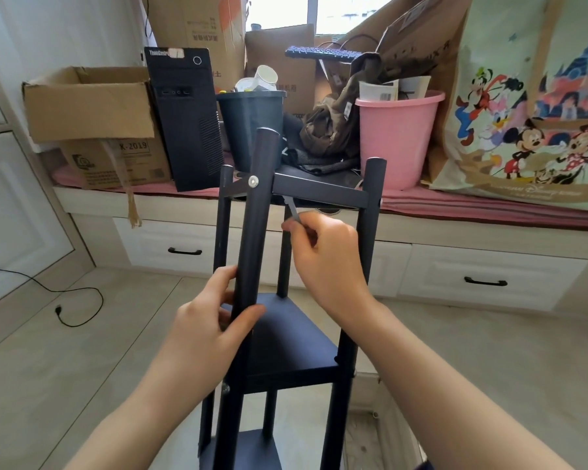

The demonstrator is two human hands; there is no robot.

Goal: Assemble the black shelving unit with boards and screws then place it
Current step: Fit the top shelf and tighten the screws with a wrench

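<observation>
Left hand (214, 320) wraps front post (252, 225), steadying shelving unit (292, 337) upright on floor. Right hand (326, 256) pinches hex key (294, 210), angled under top board (319, 189), likely tightening screw.

"ThinkCentre" on top front edge of black computer tower (184, 117). Left of tower, lower cardboard box (116, 164) reads "K-2019". Chinese print on other boxes illegible.

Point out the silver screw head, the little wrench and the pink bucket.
silver screw head (253, 181): head view, centre of the round head on the near post.
wrench (292, 209): head view, mid-shaft above the fingers.
pink bucket (396, 144): head view, front wall.
</observation>
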